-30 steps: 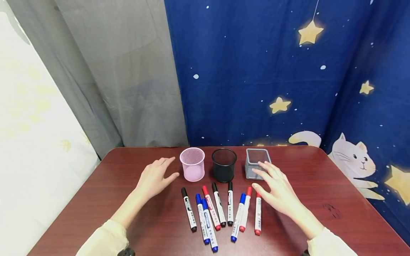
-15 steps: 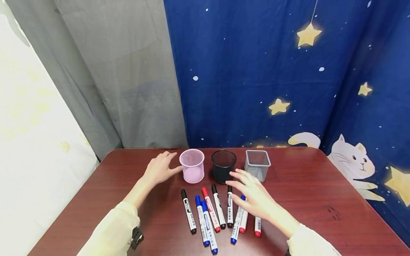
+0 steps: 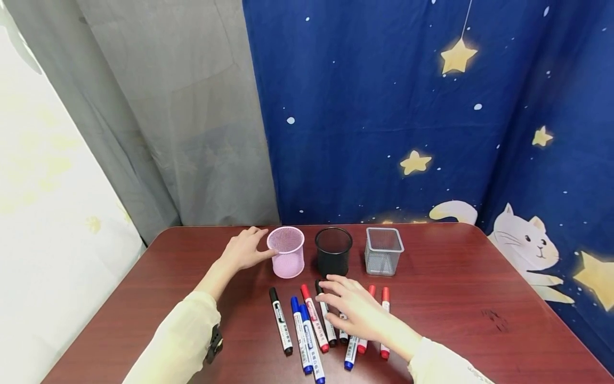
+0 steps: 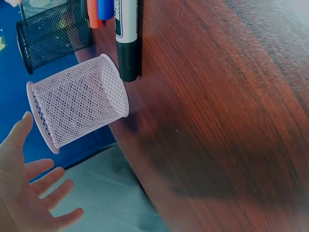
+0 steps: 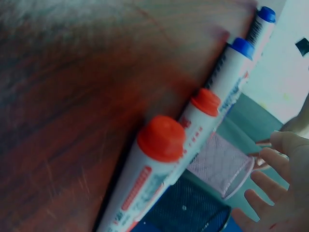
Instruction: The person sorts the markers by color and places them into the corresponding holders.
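My left hand point(image 3: 243, 250) is beside the pink round mesh pen cup point(image 3: 288, 263), fingers spread and thumb at its rim. In the left wrist view the thumb tip appears at the rim of the pink cup point(image 4: 79, 101); whether it touches, I cannot tell. My right hand point(image 3: 357, 311) hovers over the whiteboard markers with its fingers apart, holding nothing. Below it, partly covered, lie a black marker point(image 3: 330, 326) and a blue marker point(image 3: 351, 354). A red marker point(image 3: 315, 322), two blue markers point(image 3: 301, 341) and a black marker point(image 3: 282, 322) lie to its left.
A black round mesh cup point(image 3: 333, 261) and a grey square mesh cup point(image 3: 384, 258) stand right of the pink one. Two more red markers, one partly covered, lie right of the hand, including a red marker point(image 3: 385, 322). Curtains hang behind the brown table point(image 3: 455, 277).
My right hand has moved left and nearer, from before the grey cup to above the middle markers. My left hand has come right, up to the pink cup. The cups and markers have stayed put.
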`<state>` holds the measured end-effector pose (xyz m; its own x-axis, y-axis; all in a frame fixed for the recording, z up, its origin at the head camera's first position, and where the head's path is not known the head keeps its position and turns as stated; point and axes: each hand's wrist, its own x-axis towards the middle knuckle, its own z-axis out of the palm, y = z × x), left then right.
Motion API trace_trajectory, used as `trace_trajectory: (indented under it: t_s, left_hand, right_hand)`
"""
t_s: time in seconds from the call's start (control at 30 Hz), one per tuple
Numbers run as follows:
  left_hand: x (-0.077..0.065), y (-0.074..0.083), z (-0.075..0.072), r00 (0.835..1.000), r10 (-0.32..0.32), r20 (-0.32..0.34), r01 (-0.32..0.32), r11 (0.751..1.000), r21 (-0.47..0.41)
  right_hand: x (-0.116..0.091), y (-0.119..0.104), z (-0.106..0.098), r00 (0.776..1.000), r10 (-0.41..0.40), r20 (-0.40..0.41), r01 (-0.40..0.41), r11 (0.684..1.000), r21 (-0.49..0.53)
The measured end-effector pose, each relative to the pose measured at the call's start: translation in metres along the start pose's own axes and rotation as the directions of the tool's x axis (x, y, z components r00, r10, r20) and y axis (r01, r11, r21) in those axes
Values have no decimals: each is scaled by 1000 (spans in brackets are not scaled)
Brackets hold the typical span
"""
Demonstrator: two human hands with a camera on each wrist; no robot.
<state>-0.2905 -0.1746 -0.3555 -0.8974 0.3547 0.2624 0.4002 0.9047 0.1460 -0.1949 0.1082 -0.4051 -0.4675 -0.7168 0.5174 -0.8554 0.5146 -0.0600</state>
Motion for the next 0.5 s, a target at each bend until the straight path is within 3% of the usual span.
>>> trace_trajectory:
  t_s: [0.5]
  left_hand:
    - [4,1,4,999,-7,51,10,998,-55]
  right_hand:
    - [2,-4,24,980,-84,182,95,994,-53]
